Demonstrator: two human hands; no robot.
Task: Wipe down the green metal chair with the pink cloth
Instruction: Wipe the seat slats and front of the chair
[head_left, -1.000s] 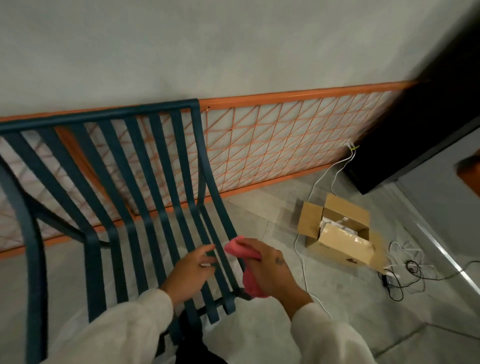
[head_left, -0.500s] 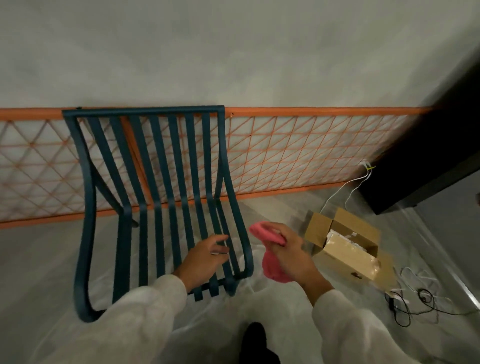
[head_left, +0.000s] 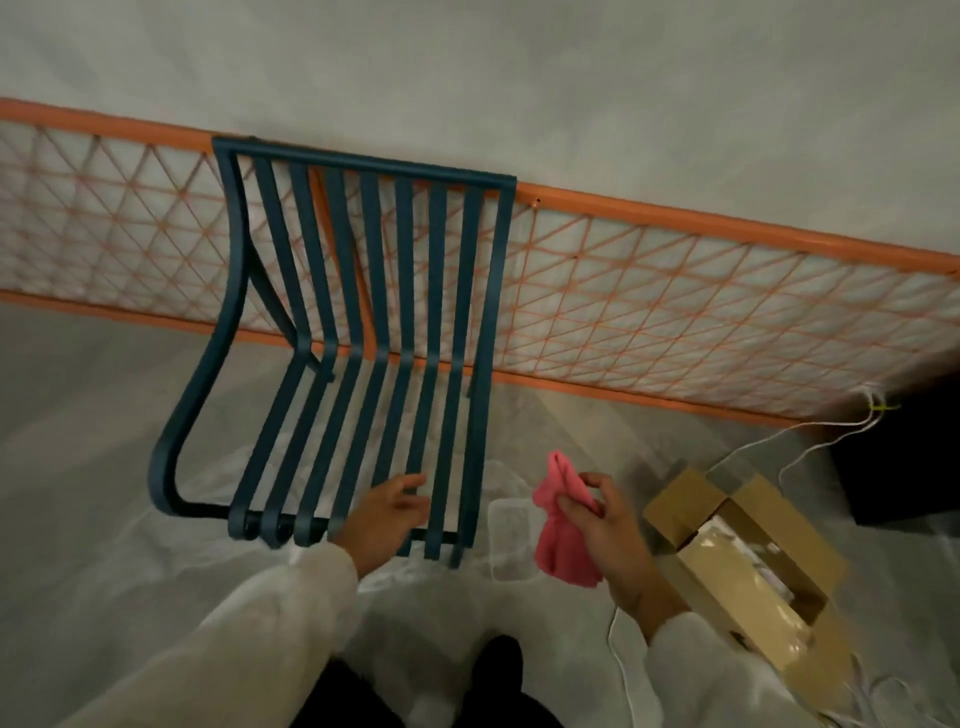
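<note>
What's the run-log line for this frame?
phase: cloth not on chair | left hand: rests on green chair front slats | right hand: grips pink cloth, right of chair | cardboard box: floor, far right

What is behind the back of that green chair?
An orange lattice fence shows through the slats of the green chair, with a pale wall rising behind it. The slats cover strips of the lattice, and whether the chair touches it cannot be told.
</note>
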